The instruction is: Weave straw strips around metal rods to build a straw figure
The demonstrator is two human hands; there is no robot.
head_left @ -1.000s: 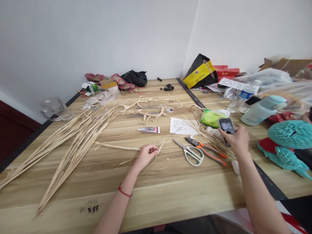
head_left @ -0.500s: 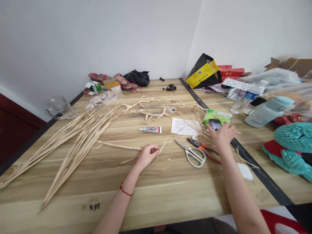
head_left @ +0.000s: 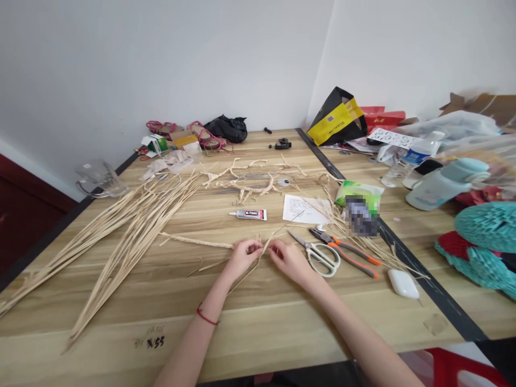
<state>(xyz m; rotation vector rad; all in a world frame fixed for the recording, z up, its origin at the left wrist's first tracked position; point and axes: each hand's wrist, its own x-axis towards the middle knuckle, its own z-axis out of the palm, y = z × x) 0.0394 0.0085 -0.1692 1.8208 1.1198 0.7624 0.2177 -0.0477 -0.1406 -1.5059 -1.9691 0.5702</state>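
My left hand (head_left: 246, 257) pinches the right end of a braided straw strand (head_left: 201, 241), which stretches left across the wooden table (head_left: 201, 333). Loose straw ends (head_left: 267, 243) stick out between my two hands. Close on the right, my right hand (head_left: 285, 259) has its thumb and fingertips drawn together at these ends; what they hold is too small to make out. White-handled scissors (head_left: 322, 258) lie just beyond my right hand, and orange-handled pliers (head_left: 350, 252) are to their right. A glue tube (head_left: 252, 214) lies ahead of my hands.
Long straw bundles (head_left: 133, 242) spread on the left near a glass mug (head_left: 100, 178). Shaped straw pieces (head_left: 258, 185) lie farther back by a paper note (head_left: 307, 209). On the right are a white case (head_left: 403, 284), a tissue pack (head_left: 358, 192) and bottles (head_left: 443, 184).
My right hand has moved left from the phone by the tissue pack to the straw ends beside my left hand. My left hand has stayed nearly still. The phone area is now pixelated.
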